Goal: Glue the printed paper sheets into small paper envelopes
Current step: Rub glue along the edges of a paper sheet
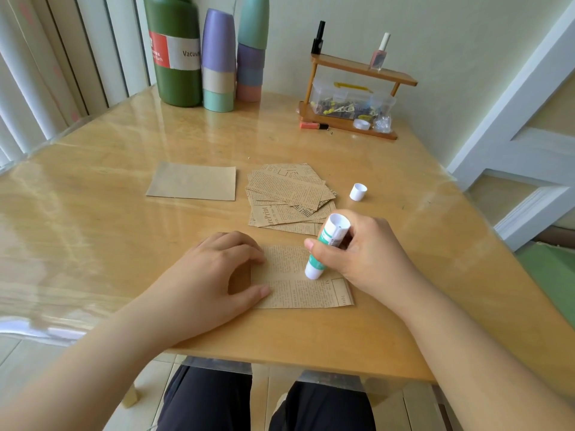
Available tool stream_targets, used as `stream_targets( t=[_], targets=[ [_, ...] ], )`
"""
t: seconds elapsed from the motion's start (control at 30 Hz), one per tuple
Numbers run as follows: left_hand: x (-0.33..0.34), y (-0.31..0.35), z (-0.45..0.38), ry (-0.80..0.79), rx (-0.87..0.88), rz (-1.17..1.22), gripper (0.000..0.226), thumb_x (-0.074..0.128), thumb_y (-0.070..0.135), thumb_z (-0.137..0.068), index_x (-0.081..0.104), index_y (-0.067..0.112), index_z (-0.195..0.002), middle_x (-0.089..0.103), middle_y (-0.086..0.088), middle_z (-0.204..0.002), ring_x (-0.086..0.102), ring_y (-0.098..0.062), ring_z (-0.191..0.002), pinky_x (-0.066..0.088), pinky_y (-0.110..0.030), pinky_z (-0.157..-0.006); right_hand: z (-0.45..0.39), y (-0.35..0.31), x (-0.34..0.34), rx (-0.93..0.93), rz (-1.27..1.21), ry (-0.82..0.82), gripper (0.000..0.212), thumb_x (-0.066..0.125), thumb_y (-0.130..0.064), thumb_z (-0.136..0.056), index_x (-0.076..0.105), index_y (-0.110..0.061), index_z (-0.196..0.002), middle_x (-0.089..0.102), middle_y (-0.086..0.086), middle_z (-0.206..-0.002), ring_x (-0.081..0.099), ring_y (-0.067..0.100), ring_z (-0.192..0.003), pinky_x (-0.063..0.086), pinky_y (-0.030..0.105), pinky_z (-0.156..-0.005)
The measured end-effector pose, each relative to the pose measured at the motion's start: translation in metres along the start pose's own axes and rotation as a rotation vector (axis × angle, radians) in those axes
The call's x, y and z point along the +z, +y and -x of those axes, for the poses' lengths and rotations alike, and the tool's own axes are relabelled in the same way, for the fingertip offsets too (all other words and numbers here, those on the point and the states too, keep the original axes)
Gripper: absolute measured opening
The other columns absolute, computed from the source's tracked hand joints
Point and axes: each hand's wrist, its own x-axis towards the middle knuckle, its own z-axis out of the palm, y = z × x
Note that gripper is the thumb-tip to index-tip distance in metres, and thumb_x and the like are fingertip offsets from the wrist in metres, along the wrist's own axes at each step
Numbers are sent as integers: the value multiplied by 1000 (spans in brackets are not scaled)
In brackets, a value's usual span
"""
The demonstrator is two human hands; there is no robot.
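Observation:
A printed brown paper sheet, partly folded, lies near the table's front edge. My left hand presses flat on its left side, fingers spread. My right hand grips a white and green glue stick, tip down on the sheet's middle. The glue stick's white cap lies apart on the table to the right. A fanned pile of several printed sheets sits just behind the working sheet. A plain brown envelope lies to the pile's left.
At the back stand a green vacuum flask and stacked pastel cups. A small wooden shelf with bottles and a clear box sits at the back right. The wooden table has a glossy cover.

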Motion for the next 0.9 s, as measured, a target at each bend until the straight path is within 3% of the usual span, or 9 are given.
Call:
stream_targets(
  t=[0.2, 0.5, 0.63, 0.77, 0.9],
  targets=[
    [2, 0, 2, 24, -4, 23, 57, 41, 66, -77, 62, 27, -113, 52, 20, -114, 49, -4, -110, 41, -29, -98, -18, 0, 7, 7, 5, -2, 29, 65, -25, -86, 52, -8, -66, 70, -7, -60, 42, 3, -54, 39, 20, -56],
    [2, -3, 2, 14, -9, 36, 58, 41, 67, -77, 62, 28, -115, 52, 20, -116, 48, -3, -111, 40, -27, -99, -38, 2, 15, 21, 66, -17, 30, 64, -31, -86, 54, -8, -70, 71, -6, -62, 42, 3, -57, 32, 10, -67],
    [2, -3, 2, 8, -20, 36, 59, 40, 67, -76, 62, 29, -115, 52, 20, -117, 47, -3, -112, 39, -28, -100, -35, -4, 14, 14, 47, -12, 27, 64, -26, -87, 53, -7, -71, 70, -8, -60, 43, 0, -53, 35, 12, -56],
    [2, -2, 2, 6, -22, 37, 58, 40, 67, -76, 62, 29, -114, 52, 20, -117, 48, -3, -112, 40, -29, -100, -26, -6, 11, 6, 49, -53, 28, 63, -27, -87, 53, -10, -67, 71, -9, -62, 43, 4, -54, 40, 24, -60],
    [2, -2, 3, 10, -26, 33, 59, 40, 67, -76, 62, 28, -114, 53, 19, -116, 49, -4, -111, 40, -30, -99, -16, -7, 10, -3, 37, -40, 29, 66, -27, -84, 53, -8, -66, 71, -5, -62, 40, 4, -50, 40, 23, -53]
  ],
)
